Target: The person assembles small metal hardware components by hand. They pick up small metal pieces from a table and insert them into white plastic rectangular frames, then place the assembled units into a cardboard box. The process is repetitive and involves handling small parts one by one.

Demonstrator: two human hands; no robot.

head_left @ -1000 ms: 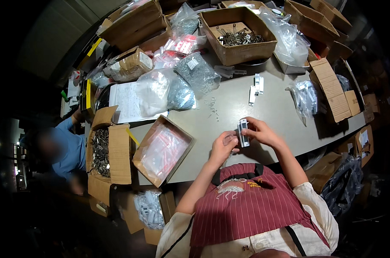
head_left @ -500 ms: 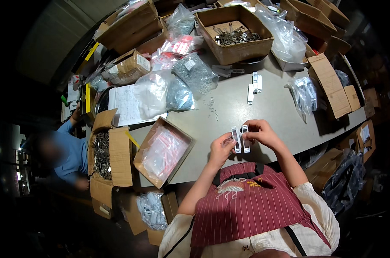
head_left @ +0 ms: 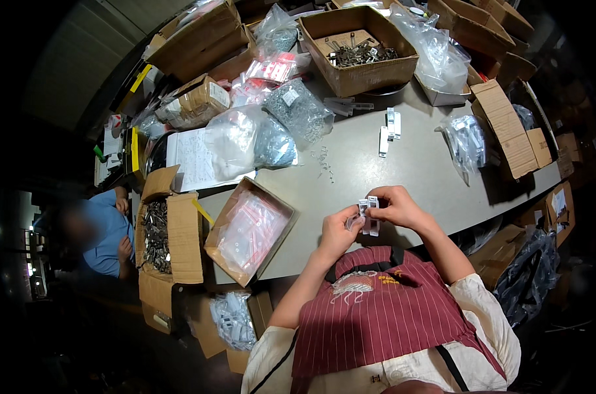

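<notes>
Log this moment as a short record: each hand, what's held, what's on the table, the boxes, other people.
Left hand: closed on the white parts
Right hand: closed on the same parts
Held: two slim white parts, close side by side
Unclear: see-through item by the left fingers
Table: more white pieces, scattered small bits
Box left of the hands: clear bags
Far box: metal pieces
Other people: one person in blue, far left
</notes>
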